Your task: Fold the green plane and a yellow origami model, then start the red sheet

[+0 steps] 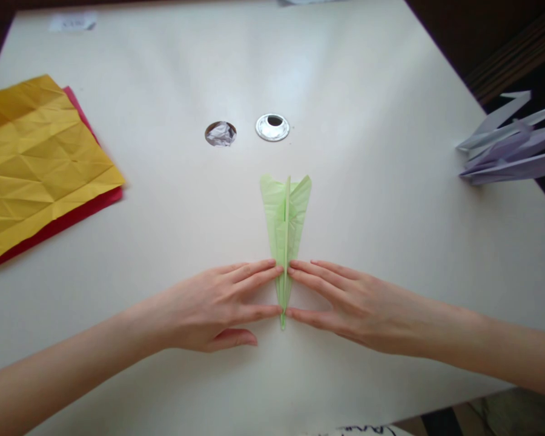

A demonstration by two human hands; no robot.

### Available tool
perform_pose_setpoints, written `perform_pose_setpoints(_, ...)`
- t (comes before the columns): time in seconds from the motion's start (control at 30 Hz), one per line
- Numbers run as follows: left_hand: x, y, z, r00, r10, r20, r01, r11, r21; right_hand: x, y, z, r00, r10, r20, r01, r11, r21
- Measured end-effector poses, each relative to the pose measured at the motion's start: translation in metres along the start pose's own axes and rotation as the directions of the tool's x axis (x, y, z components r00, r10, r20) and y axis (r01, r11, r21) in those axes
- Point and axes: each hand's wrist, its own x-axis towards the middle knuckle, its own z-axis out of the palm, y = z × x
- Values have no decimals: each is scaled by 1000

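Note:
A light green folded paper [276, 206], narrow and shaped like a paper plane, lies on the white table with its thin point toward me. A raised fold runs up its middle. My left hand [218, 303] rests flat from the left, fingers spread, with several fingertips touching the paper's left side near the lower half. From the other side my right hand [354, 303] lays its outstretched fingertips on the paper's right side. Neither hand grips the paper; the fingers press against it on both sides of the middle fold.
Creased yellow paper [40, 163] lies over red paper [79, 221] at the left. White and purple folded paper figures [508, 151] stand at the right edge. Beyond the green paper are a table hole [221, 134] stuffed with crumpled material and a metal-rimmed grommet [272, 128].

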Motion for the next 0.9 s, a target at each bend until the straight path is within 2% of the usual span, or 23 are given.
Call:
perform_pose_setpoints(0.3,0,-5,5,999,12,-34,-12,1000,11,3,3,7,998,9,-56,-8,1000,14)
perform_pose_setpoints(0.47,2,-11,8,999,-4,-54,8,998,64,9,8,13,994,13,-104,-17,999,-39)
perform_pose_setpoints(0.77,6,-24,0,994,-8,-108,17,997,79,12,20,12,990,46,-131,-50,998,-25)
perform_pose_setpoints(0.9,6,-27,1,995,-17,-94,25,996,86,11,26,15,985,23,-170,-31,998,-47)
